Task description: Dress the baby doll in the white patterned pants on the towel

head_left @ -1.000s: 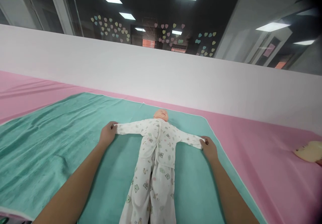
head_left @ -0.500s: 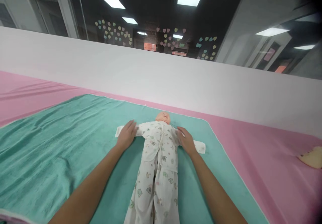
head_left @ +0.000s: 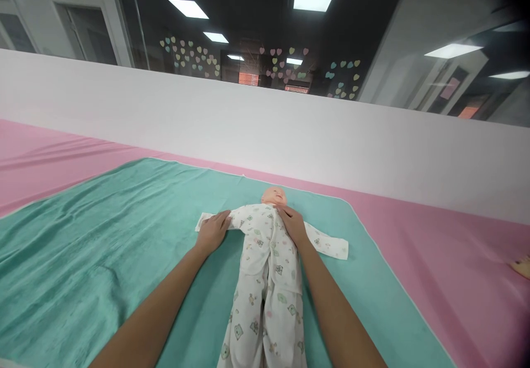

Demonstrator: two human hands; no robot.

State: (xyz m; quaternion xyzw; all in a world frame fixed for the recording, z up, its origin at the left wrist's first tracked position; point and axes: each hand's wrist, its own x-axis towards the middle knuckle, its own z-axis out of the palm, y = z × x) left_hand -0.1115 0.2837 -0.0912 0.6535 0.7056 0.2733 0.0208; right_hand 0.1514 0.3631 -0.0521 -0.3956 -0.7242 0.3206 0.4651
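A baby doll [head_left: 274,195] lies on its back in a white onesie [head_left: 265,280] printed with small animals and leaves, its head toward the wall. My left hand [head_left: 213,231] rests palm down across the sleeve on the left, fingers extended and close together; the cuff [head_left: 202,220] sticks out past it. On the upper chest, just below the doll's chin, my right hand [head_left: 293,225] lies flat with its fingers stretched over the fabric. The other sleeve [head_left: 329,245] extends outward to the right, untouched. The ends of the legs run out of view at the bottom.
Under the doll is a wrinkled green blanket [head_left: 136,235] spread over a pink mat [head_left: 434,246]. A low white wall [head_left: 248,120] runs behind it, with a dark window [head_left: 256,20] above bearing heart stickers. Part of a beige object [head_left: 522,267] shows at the right edge.
My right hand has moved left from the right sleeve onto the chest near the collar, uncovering that sleeve. My left hand remains on its sleeve. The view has shifted slightly.
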